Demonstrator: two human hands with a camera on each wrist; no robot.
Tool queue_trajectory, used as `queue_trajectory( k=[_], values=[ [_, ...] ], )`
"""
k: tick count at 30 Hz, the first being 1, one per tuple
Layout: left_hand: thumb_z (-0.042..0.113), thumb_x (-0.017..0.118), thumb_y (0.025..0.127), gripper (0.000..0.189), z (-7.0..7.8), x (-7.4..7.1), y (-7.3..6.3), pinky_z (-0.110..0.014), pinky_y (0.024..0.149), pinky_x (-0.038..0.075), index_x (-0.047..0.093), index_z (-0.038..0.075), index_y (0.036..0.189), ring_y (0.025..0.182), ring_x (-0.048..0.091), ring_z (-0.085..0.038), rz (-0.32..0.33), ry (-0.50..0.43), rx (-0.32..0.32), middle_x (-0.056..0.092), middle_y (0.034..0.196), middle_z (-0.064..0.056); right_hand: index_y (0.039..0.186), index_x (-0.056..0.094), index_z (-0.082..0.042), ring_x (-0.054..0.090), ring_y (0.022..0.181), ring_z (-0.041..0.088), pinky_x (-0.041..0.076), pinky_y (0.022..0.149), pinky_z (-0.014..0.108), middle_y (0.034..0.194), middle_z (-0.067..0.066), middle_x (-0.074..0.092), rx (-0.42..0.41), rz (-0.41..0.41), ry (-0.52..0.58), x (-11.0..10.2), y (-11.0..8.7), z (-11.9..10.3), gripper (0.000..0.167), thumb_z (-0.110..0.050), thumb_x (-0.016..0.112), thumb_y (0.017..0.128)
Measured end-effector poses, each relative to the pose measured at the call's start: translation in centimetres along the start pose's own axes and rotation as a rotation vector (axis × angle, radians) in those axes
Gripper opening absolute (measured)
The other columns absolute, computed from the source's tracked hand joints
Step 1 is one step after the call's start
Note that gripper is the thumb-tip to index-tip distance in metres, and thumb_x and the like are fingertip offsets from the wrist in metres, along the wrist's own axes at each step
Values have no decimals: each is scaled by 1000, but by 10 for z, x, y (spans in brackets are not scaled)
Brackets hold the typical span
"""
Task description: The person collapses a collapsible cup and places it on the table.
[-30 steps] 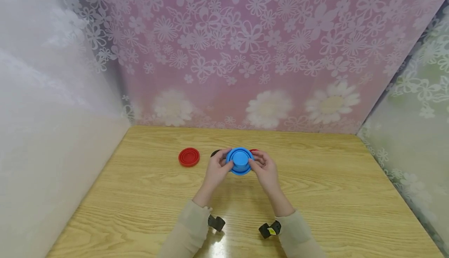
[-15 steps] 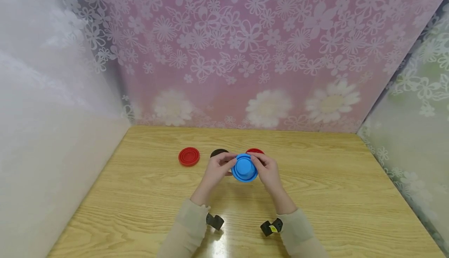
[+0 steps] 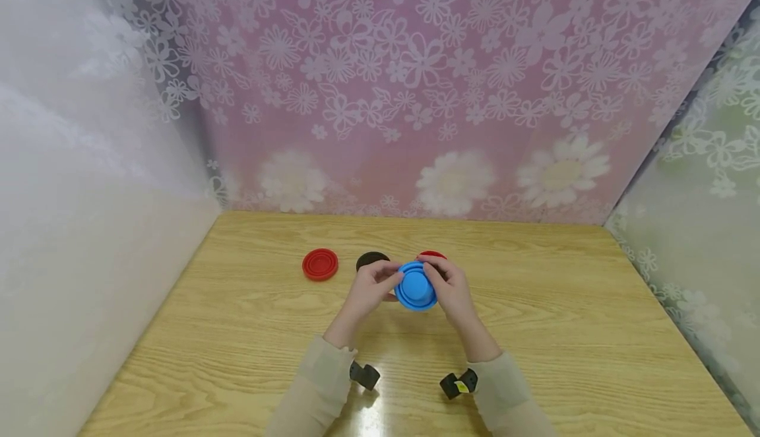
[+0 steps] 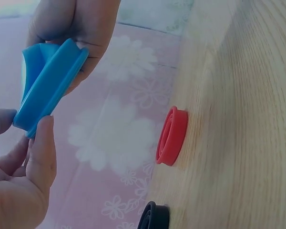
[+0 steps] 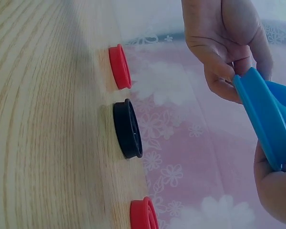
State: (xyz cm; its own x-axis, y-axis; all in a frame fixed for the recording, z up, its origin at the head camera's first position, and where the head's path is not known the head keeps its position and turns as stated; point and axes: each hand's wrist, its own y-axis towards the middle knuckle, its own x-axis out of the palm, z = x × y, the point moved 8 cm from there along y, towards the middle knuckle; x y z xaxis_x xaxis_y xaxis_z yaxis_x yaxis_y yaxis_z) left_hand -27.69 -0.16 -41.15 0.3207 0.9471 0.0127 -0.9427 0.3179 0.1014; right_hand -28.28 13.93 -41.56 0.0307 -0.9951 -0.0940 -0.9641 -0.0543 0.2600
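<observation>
A blue collapsible cup [image 3: 415,288] is held above the table between both hands, its stepped round base tilted up toward the head camera. My left hand [image 3: 368,286] pinches the rim on the left with thumb and fingers. On the opposite side, my right hand [image 3: 452,292] grips the rim, thumb on the near face. Seen edge-on in the left wrist view, the cup [image 4: 52,86] has a thick rim with its middle pushed out on one side. The right wrist view shows the same cup [image 5: 269,119] with a hand at each end.
Behind the hands, a flattened black cup [image 3: 372,261] and a red one [image 3: 432,255], partly covered by the right hand, lie on the wooden table [image 3: 267,358]. Another flattened red cup [image 3: 320,264] lies farther left. A floral curtain [image 3: 386,94] stands behind the table.
Both hands have brought the blue cup slightly nearer the body and to the right, changing its tilt. More of the black and right red cups shows behind them.
</observation>
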Motion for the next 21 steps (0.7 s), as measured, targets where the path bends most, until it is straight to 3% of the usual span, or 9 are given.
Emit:
queue_trajectory(
  k=[6, 13, 17, 21],
  values=[
    [-1, 47, 88, 21, -4, -4, 1, -54, 70, 46, 45, -12, 106, 76, 54, -13, 65, -111, -26, 49, 87, -10, 116, 51, 6, 55, 96, 15, 48, 78, 29, 113, 20, 52, 41, 20, 76, -3, 0, 5, 29, -10, 46, 93],
    [-3, 40, 85, 16, -16, -11, 6, -41, 66, 51, 39, -6, 101, 78, 54, -16, 140, -234, -57, 46, 90, -11, 119, 46, 6, 59, 88, 15, 50, 72, 37, 111, 22, 51, 63, 7, 195, 0, -2, 9, 28, -3, 44, 92],
    [-3, 41, 84, 13, -28, -14, 9, -41, 68, 51, 39, -2, 98, 80, 54, -18, 164, -294, -71, 46, 90, -11, 118, 45, 7, 59, 87, 16, 50, 72, 38, 109, 22, 51, 50, -2, 220, 3, -3, 7, 29, 1, 45, 90],
    [-2, 41, 83, 13, -29, -15, 9, -41, 69, 50, 40, -1, 95, 81, 55, -19, 177, -305, -59, 48, 91, -12, 117, 44, 8, 59, 86, 15, 50, 71, 39, 104, 19, 53, 20, -6, 213, 5, -5, 3, 29, 2, 47, 89]
  ],
)
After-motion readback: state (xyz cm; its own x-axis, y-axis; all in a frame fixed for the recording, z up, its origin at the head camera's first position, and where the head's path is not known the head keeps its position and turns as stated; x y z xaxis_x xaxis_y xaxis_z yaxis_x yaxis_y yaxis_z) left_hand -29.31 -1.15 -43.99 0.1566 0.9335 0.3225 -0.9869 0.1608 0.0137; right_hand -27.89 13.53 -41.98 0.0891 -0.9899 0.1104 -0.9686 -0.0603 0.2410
